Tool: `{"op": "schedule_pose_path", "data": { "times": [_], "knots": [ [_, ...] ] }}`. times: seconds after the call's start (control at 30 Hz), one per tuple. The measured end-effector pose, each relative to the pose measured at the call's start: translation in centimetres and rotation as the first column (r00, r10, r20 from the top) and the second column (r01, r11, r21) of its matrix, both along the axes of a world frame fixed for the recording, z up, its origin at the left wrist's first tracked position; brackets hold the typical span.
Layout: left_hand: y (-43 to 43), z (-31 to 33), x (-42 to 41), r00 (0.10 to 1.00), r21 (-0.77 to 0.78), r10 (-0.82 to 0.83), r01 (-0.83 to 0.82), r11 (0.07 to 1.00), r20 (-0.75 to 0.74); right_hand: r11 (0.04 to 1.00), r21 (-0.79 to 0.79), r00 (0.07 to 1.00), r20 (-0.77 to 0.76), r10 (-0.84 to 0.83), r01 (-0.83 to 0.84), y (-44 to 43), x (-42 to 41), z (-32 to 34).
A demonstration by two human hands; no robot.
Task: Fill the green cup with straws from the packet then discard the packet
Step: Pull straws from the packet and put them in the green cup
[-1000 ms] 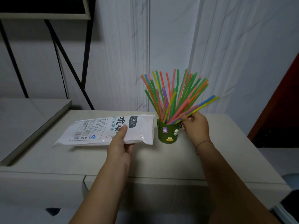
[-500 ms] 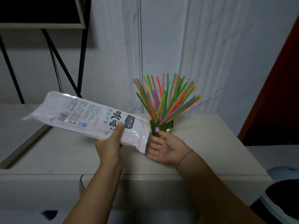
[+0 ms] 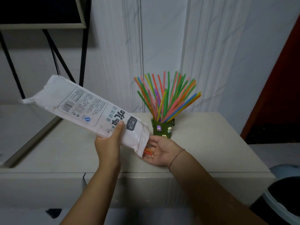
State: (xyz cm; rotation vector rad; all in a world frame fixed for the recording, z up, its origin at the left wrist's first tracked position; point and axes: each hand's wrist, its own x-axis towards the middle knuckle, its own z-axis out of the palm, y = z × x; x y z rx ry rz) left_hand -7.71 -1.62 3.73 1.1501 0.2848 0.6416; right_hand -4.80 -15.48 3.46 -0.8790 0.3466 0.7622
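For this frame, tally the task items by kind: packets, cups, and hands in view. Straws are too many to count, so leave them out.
Straw packet: 1
Green cup: 1
Hands: 2 (left hand, right hand)
Total: 4

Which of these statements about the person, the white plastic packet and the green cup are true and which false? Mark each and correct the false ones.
1. The white plastic packet lies flat on the table. False: the left hand holds it tilted in the air.
2. The small green cup holds many coloured straws. True.
3. The right hand is open, palm up, at the packet's lower end. True.
4. The cup lies tipped over. False: it stands upright on the pale table.
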Motion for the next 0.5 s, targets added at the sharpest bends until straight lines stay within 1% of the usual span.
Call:
{"op": "schedule_pose_path", "data": {
  "times": [0.13,0.2,0.27,0.4,0.5],
  "knots": [
    [0.8,-0.1,0.3,0.999,-0.172,-0.004,-0.002,0.985,-0.033,0.985,-0.159,0.996,0.043,0.078,-0.071,-0.2,-0.2,0.3],
    [1.2,-0.2,0.5,0.999,-0.23,-0.004,-0.005,0.973,-0.04,0.977,-0.199,0.994,0.05,0.094,-0.082,-0.1,-0.2,0.4],
    [1.4,-0.2,0.6,0.999,-0.254,-0.006,-0.004,0.967,-0.039,0.979,-0.194,0.994,0.079,0.075,-0.059,0.1,-0.2,0.3],
    [1.6,-0.3,0.8,0.999,-0.249,-0.007,-0.006,0.968,-0.05,0.993,-0.101,0.985,0.166,-0.038,0.055,0.3,0.0,0.2],
    [1.8,-0.4,1.0,0.994,-0.241,0.009,-0.036,0.97,-0.112,0.987,-0.096,0.966,0.238,-0.102,0.128,0.0,0.3,0.2]
  ]
}}
